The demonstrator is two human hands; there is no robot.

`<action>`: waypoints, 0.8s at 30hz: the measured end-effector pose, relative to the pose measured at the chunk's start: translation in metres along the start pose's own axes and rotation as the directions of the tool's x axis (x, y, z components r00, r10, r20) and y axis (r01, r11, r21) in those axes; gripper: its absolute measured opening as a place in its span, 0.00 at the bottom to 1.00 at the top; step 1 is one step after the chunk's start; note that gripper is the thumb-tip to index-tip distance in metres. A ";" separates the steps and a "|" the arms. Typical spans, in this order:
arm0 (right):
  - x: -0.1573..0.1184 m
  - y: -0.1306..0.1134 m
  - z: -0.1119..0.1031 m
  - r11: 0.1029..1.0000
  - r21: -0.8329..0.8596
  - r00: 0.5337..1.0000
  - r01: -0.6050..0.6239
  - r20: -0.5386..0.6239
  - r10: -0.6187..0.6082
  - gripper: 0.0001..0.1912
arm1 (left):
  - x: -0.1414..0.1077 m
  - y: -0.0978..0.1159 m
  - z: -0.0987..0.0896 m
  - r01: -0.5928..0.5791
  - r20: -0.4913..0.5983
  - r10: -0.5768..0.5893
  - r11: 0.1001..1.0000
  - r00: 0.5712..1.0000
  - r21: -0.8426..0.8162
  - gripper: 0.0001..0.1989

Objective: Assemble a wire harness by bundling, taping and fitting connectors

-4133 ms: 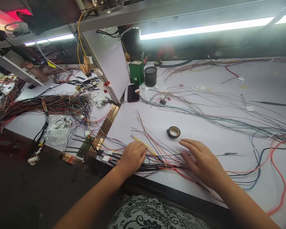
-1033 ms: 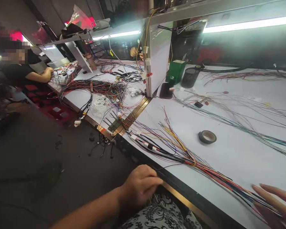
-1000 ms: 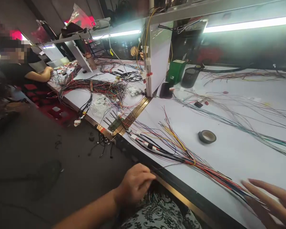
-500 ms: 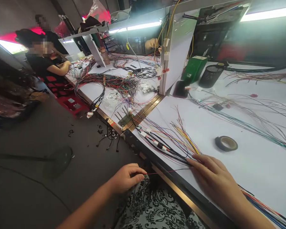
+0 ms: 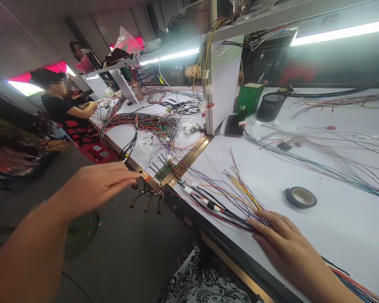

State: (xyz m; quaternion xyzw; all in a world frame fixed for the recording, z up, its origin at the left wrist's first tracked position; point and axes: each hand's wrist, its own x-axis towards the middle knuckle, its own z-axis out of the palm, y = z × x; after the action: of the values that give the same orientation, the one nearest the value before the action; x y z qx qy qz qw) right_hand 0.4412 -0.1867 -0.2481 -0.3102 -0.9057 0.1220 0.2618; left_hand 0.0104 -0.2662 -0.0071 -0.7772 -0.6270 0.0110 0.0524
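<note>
"What stood farthest left?"

"A co-worker in a dark top (image 5: 58, 105), seated at the far bench, forearm resting on it. Next came the person's left hand (image 5: 97, 187), raised clear of the near worktop (image 5: 350, 235), fingers together and pointing right. It was too blurred to make out whether they pinched a strand."

"And past that?"

"A heap of wires (image 5: 145, 124) on the neighbouring bench, tied near one end, likely so it wouldn't spread. Then a green plate with rods (image 5: 164, 172), beside the brass-coloured strip (image 5: 192, 156) between the two benches."

"Where was the wire bundle (image 5: 233, 215)?"

"Along the front edge of the near worktop, its white connectors toward the left and its loose ends fanned out. That probably kept the strands apart and within reach."

"What did the right hand (image 5: 282, 235) do there?"

"It lay palm down over the bundle, fingers across the top, presumably to steady it. Whether they closed around the wires underneath, I couldn't see."

"Anything behind it?"

"The green box (image 5: 249, 99) and the mesh cup (image 5: 271, 106) stood at the back, perhaps to spare working room. Rightmost, the tape roll (image 5: 303, 197) lay flat, near the right hand, handy but untouched."
</note>
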 end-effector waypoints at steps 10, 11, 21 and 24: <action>0.009 -0.010 -0.020 0.977 0.202 0.997 -0.071 0.010 0.071 0.24 | 0.076 -0.031 -0.004 0.036 -0.235 0.016 0.975 0.972 0.218 0.28; 0.009 -0.010 -0.022 0.973 0.218 0.997 -0.076 0.004 0.077 0.25 | 0.082 -0.033 -0.003 0.016 -0.215 0.033 0.974 0.976 0.224 0.29; 0.009 -0.010 -0.023 0.968 0.235 0.996 -0.087 0.034 0.082 0.25 | 0.070 -0.009 0.046 0.038 0.578 0.037 0.992 0.815 -0.116 0.24; 0.007 -0.009 -0.022 0.973 0.220 0.997 -0.071 0.029 0.066 0.25 | 0.061 0.042 0.068 0.052 0.661 0.132 0.967 0.738 -0.251 0.26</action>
State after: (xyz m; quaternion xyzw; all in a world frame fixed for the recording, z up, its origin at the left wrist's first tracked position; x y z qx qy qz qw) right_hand 0.4440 -0.1876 -0.2234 -0.3088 -0.8781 0.2343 0.2804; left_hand 0.0589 -0.2108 -0.0754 -0.7341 -0.5825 0.2121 -0.2771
